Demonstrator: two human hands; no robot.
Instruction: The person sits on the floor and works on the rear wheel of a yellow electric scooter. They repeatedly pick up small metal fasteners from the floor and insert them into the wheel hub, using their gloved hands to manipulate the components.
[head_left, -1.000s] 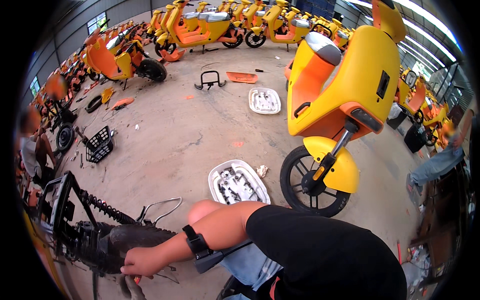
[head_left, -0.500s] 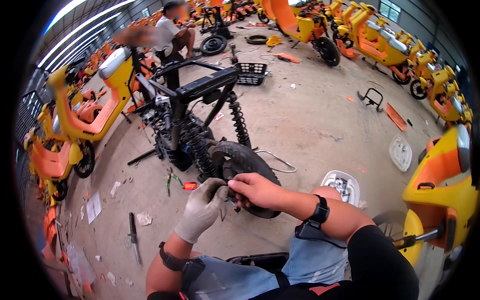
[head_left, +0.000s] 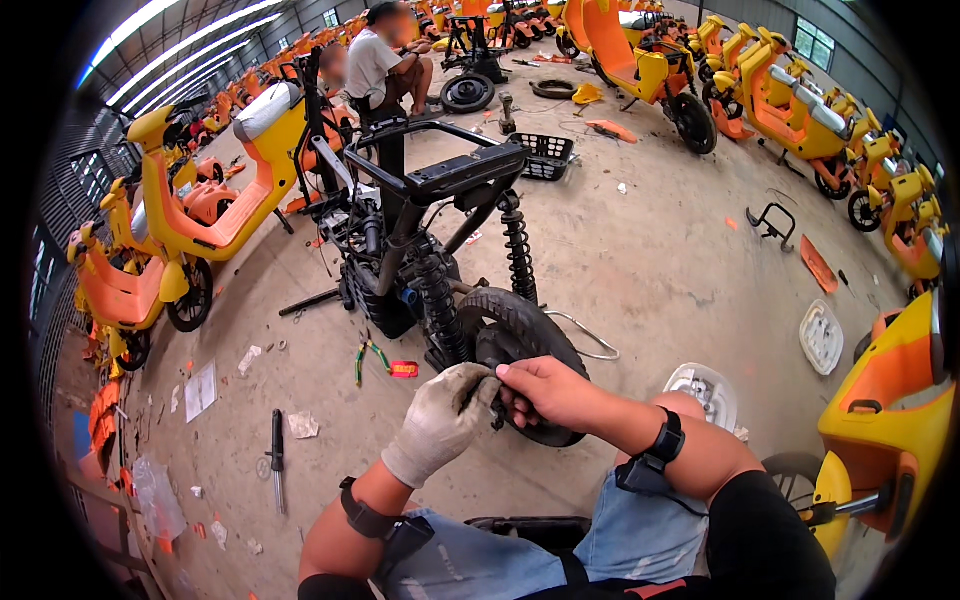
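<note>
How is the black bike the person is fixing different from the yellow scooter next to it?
The black bike is stripped to a bare frame with its springs showing; the yellow scooter wears yellow and orange panels. The bike's frame top is bare, while the scooter carries a grey seat. Both hands, the gloved left hand and bare right hand, are at the bike's rear tyre; nobody touches the scooter. Both stand upright on the concrete floor.

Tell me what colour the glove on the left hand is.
Off-white, smudged grey with dirt. The glove shows in the head view, on the left hand at the stripped scooter's rear tyre.
</note>
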